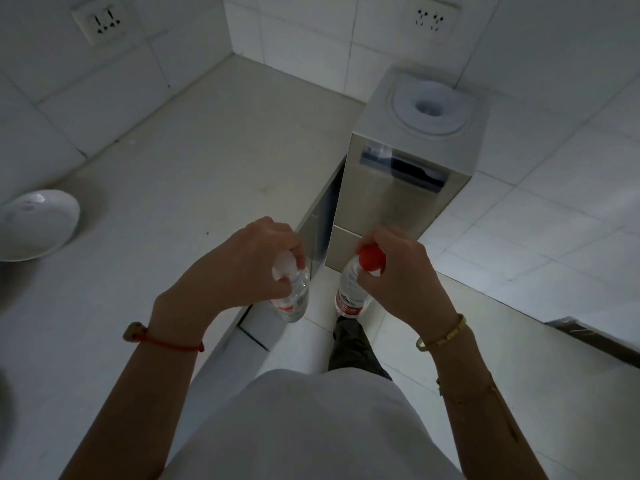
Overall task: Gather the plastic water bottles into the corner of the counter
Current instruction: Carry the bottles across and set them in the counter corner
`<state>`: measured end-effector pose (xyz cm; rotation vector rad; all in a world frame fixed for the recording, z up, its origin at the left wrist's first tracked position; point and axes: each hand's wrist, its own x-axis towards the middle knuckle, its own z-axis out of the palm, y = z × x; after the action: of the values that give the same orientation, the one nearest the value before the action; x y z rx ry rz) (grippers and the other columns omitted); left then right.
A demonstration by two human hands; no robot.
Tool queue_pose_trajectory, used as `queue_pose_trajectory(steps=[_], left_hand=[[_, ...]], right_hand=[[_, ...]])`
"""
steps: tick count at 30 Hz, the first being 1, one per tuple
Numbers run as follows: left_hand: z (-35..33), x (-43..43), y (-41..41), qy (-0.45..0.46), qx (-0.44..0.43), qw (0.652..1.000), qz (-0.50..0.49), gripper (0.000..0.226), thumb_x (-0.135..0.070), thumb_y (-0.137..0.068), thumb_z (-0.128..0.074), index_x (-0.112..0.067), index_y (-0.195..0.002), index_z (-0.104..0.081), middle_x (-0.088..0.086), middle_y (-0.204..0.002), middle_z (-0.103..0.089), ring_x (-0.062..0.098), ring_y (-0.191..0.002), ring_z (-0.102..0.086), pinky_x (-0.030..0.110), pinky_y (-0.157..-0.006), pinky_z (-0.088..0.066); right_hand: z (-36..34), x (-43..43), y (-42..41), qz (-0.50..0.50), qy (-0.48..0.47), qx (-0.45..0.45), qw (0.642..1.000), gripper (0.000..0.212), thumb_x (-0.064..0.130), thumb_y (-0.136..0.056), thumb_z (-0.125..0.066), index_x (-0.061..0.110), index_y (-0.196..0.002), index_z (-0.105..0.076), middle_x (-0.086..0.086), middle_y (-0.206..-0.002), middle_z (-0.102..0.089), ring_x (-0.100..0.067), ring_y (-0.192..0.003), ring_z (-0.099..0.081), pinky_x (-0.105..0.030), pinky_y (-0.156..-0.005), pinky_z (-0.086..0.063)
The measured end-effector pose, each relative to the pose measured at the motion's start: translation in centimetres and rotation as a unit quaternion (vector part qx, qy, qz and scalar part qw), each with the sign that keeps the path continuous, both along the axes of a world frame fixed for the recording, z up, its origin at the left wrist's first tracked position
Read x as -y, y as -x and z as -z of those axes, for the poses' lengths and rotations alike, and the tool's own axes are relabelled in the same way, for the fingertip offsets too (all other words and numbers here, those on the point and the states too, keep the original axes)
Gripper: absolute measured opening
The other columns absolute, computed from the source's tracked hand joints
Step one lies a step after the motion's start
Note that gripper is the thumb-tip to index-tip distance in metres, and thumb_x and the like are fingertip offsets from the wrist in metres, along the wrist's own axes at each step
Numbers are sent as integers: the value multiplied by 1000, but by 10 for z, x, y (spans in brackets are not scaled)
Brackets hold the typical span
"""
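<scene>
We count two plastic water bottles, one in each hand: our left hand (242, 268) is closed around the neck of the white-capped bottle (292, 296), and our right hand (398, 271) pinches the red-capped bottle (353, 292) by its top, both hanging by the counter's (173, 161) front edge, well apart from its back corner. Each bottle carries a red label whose writing is too small to read. We also count one white plate (34, 223) at the counter's left, two wall sockets (98, 22), and one water dispenser (408, 168) standing beside the counter.
</scene>
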<state>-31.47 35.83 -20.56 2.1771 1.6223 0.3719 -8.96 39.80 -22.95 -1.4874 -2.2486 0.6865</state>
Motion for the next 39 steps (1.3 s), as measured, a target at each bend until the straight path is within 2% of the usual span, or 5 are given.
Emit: queue_pose_trajectory(steps=[13, 18, 24, 34, 39], left_hand=[[-6, -141, -3, 9, 15, 986, -169, 24, -17, -66, -75, -27, -86, -67, -10, -88, -62, 11, -82, -49, 26, -70, -43], [-12, -183, -6, -9, 23, 972, -232, 25, -20, -65, -78, -25, -87, -66, -9, -89, -64, 14, -84, -52, 34, -73, -49], [-15, -218, -2, -3, 29, 960, -278, 24, -19, -67, -75, -25, -89, -66, -9, -92, -64, 13, -86, -52, 36, -76, -50], [-12, -245, 27, 4, 11, 960, -281, 25, -22, -65, -76, -28, -87, -64, -10, -89, -63, 12, -85, -52, 34, -74, -50], [-12, -251, 51, 5, 3, 963, -269, 25, -22, -65, -76, -26, -88, -66, -9, -90, -64, 13, -86, -53, 33, -76, -49]], right_hand=[[-22, -209, 23, -193, 11, 10, 981, 26, 15, -75, -71, 16, -98, -59, 2, -99, -56, -10, -87, -54, -11, -77, -40], [-32, -277, 36, -254, -5, 8, 967, 29, 11, -73, -72, 18, -99, -58, 0, -101, -57, -12, -89, -56, -20, -81, -50], [-31, -332, 56, -289, -9, -3, 957, 32, 12, -71, -74, 21, -97, -59, 7, -99, -54, 0, -82, -50, 0, -68, -36], [-21, -358, 96, -290, 14, -20, 957, 37, 15, -71, -76, 24, -100, -56, 4, -106, -55, -12, -96, -54, -22, -86, -46], [-19, -359, 118, -286, 19, -22, 958, 37, 14, -72, -76, 23, -102, -56, 2, -108, -56, -13, -98, -54, -24, -89, -49]])
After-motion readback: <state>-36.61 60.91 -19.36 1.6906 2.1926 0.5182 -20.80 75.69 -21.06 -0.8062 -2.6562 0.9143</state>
